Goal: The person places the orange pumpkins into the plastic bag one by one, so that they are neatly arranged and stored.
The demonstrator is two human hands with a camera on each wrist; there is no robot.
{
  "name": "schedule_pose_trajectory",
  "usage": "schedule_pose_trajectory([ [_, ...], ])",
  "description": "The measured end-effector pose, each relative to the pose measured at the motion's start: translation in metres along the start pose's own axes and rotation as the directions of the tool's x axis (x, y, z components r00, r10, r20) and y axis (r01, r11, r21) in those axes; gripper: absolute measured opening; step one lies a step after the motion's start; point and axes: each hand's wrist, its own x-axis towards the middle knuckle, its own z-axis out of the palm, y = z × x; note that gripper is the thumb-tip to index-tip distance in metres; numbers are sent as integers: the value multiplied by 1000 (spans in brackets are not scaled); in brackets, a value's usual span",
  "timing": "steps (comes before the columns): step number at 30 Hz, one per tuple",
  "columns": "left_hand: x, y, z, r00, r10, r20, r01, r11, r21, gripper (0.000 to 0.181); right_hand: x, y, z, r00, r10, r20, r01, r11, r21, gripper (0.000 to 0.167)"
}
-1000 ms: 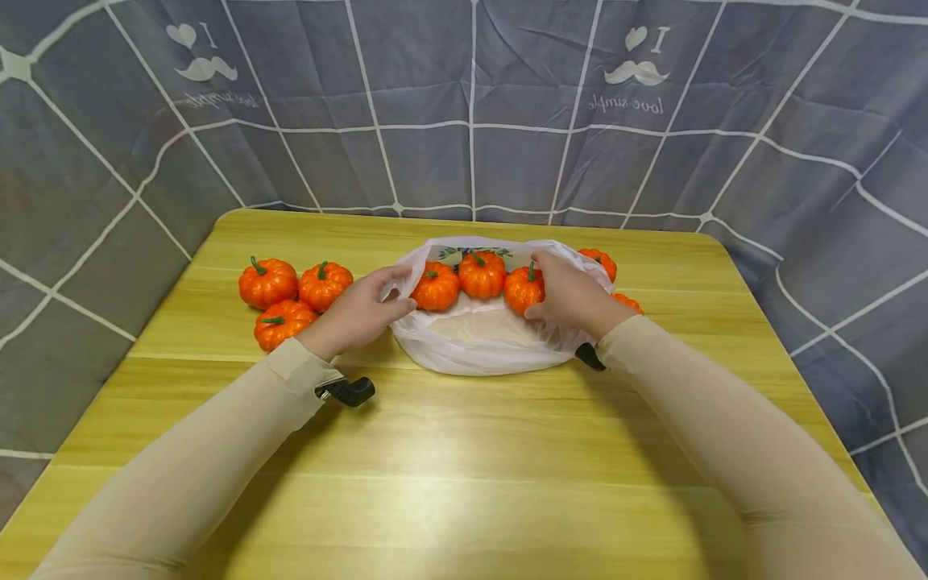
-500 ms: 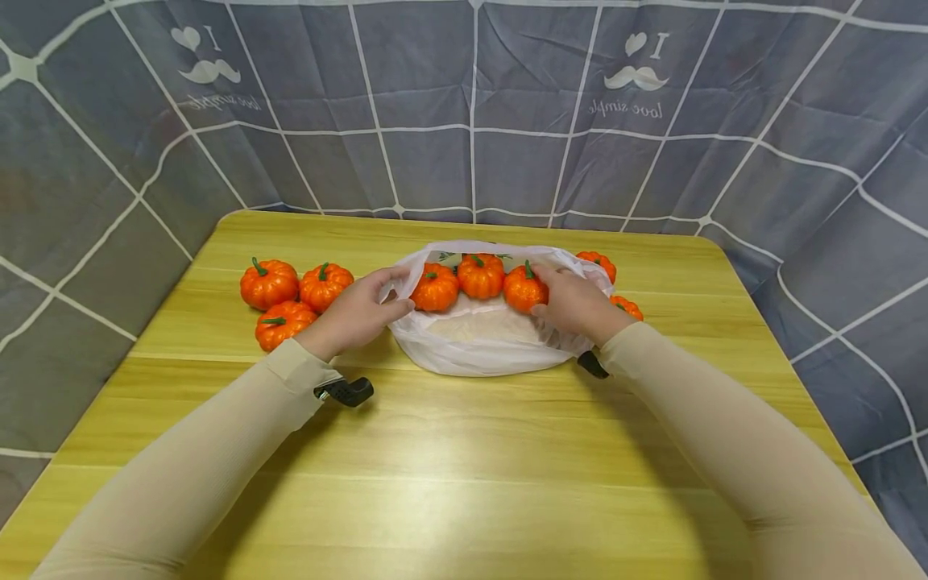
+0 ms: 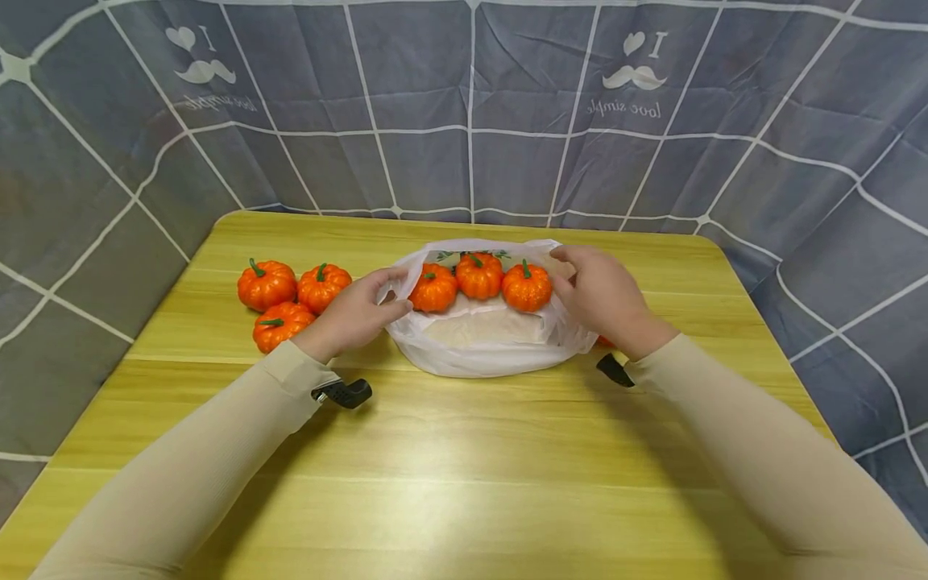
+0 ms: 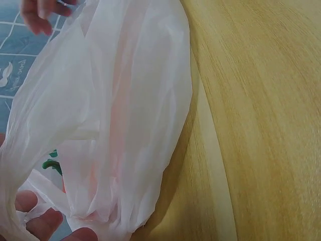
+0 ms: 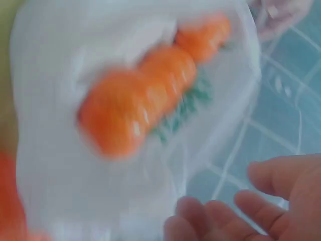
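Observation:
A white plastic bag (image 3: 486, 362) lies with its mouth spread, and three orange pumpkins (image 3: 527, 287) sit in a row inside it. The left hand (image 3: 355, 314) holds the bag's left edge; in the left wrist view its fingers (image 4: 45, 223) curl at the bag's rim, partly behind plastic. Over the bag's right edge is the right hand (image 3: 609, 298), its fingers apart and holding nothing. In the right wrist view this hand (image 5: 271, 201) hangs beside the blurred pumpkins (image 5: 113, 113).
Three more pumpkins (image 3: 267, 285) stand together left of the bag on the wooden table (image 3: 435, 467). Part of another orange pumpkin (image 5: 7, 201) shows outside the bag on the right, largely hidden by the right arm in the head view. A grey checked curtain (image 3: 428, 169) surrounds the table.
The right hand has let go of the rightmost pumpkin in the bag and moved right, covering the pumpkins outside on that side. The left hand has stayed in place at the bag's edge.

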Motion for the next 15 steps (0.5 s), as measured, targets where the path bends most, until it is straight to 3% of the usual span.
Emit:
schedule_pose_trajectory([
  [2, 0, 0, 0, 1000, 3, -1, -3, 1000, 1, 66, -4, 7, -14, 998, 16, -55, -14, 1000, 24, 44],
  [4, -1, 1, 0, 1000, 5, -3, -5, 1000, -3, 67, -6, 20, -25, 998, 44, -48, -42, 998, 42, 48],
  [8, -2, 1, 0, 1000, 11, -12, -11, 1000, -14, 66, -9, 54, -36, 995, 93, 42, -95, 994, 53, 60],
  [15, -5, -1, -2, 1000, 17, -6, -18, 999, -40, 67, -28, 93, -32, 981, 61, 184, -76, 994, 79, 77],
])
